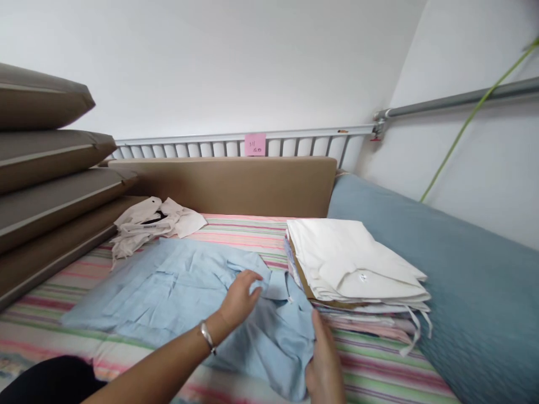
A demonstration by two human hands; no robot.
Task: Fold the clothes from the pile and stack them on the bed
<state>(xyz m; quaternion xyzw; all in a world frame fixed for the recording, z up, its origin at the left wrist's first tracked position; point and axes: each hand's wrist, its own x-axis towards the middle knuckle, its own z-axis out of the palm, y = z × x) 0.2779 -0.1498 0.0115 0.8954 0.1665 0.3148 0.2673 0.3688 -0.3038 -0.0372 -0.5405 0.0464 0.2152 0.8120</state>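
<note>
A light blue shirt [181, 292] lies spread on a striped sheet, its collar [280, 286] toward the right and its fabric creased. Over the shirt, just left of the collar, is my left hand [241, 296], fingers bent and apart from the thumb, with nothing held between them. My right hand [326, 362] is at the shirt's right edge beside the collar, touching the cloth with its fingers extended and thumb apart; part of it is cut off by the frame's bottom. A stack of folded clothes [337, 252], white on top, stands just beyond my right hand.
A crumpled white garment [151, 221] lies at the back left, beside stacked brown cushions [54, 196]. A brown padded board [227, 185] stands before the radiator [193, 149], which bears a pink note [255, 145]. Blue upholstery [475, 280] borders the right side of the striped sheet [391, 373].
</note>
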